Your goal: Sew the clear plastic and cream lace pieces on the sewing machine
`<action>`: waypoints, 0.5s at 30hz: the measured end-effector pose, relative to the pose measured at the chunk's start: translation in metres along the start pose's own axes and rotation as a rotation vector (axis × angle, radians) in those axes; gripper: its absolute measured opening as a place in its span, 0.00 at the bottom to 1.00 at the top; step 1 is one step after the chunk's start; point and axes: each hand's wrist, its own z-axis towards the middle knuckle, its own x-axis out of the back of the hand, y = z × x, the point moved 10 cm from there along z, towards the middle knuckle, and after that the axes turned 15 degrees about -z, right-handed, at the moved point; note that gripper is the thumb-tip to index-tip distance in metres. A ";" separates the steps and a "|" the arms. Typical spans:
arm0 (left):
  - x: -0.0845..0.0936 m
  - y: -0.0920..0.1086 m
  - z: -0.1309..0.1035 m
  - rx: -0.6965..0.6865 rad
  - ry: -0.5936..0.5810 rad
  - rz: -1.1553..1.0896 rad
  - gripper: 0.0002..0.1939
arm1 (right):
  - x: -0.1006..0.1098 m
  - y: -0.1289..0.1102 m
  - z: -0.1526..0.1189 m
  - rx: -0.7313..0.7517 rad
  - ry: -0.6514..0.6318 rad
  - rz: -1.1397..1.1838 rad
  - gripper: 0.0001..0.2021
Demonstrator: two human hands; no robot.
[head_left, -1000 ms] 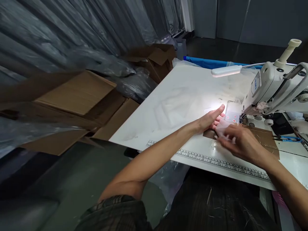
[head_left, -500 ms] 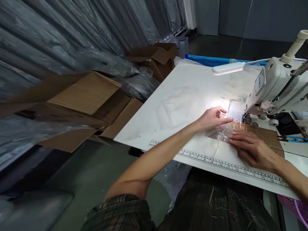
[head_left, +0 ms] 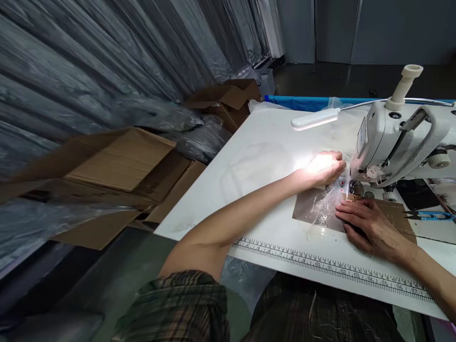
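Note:
A clear plastic sheet (head_left: 318, 209) with small red marks lies at the needle area of a white sewing machine (head_left: 379, 137). My left hand (head_left: 326, 168) is closed in a pinch on the sheet's far part, just left of the machine head, under bright lamp light. My right hand (head_left: 372, 228) rests on the sheet's right edge in front of the presser foot, fingers stretched and lying flat, thumb apart. Beneath that hand is a brown panel (head_left: 395, 216) on the machine bed. The sheet is wrinkled and shiny between my hands.
A white lamp (head_left: 315, 118) on a flexible neck hangs over the white table (head_left: 263, 152). A printed ruler (head_left: 331, 266) runs along the front edge. Blue thread snips (head_left: 429, 215) and a black phone-like object (head_left: 417, 194) lie right. Cardboard boxes (head_left: 121, 161) stand left.
My left hand has moved away from me toward the back of the needle area, and its fingers have closed. My right hand stays on the sheet, flatter now. The view has shifted slightly.

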 end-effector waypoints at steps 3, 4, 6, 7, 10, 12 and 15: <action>-0.011 0.003 0.017 -0.021 -0.073 -0.015 0.15 | -0.001 0.004 -0.001 -0.033 0.018 -0.013 0.20; -0.011 0.005 0.021 -0.029 -0.074 -0.023 0.16 | -0.002 0.005 -0.002 -0.045 0.026 -0.024 0.19; -0.008 0.010 0.025 -0.043 -0.070 -0.038 0.16 | -0.003 0.008 -0.005 -0.066 0.033 -0.036 0.18; -0.005 0.013 0.024 -0.049 -0.056 -0.045 0.15 | -0.004 0.009 -0.006 -0.073 0.031 -0.033 0.18; 0.006 0.023 0.004 -0.070 -0.002 -0.069 0.10 | -0.006 0.015 -0.010 -0.114 0.005 0.019 0.19; 0.003 0.030 -0.022 -0.096 -0.033 -0.076 0.07 | -0.006 0.021 -0.012 -0.163 -0.032 0.074 0.22; -0.028 0.048 -0.073 -0.234 -0.300 -0.050 0.06 | -0.006 0.027 -0.013 -0.207 -0.071 0.103 0.23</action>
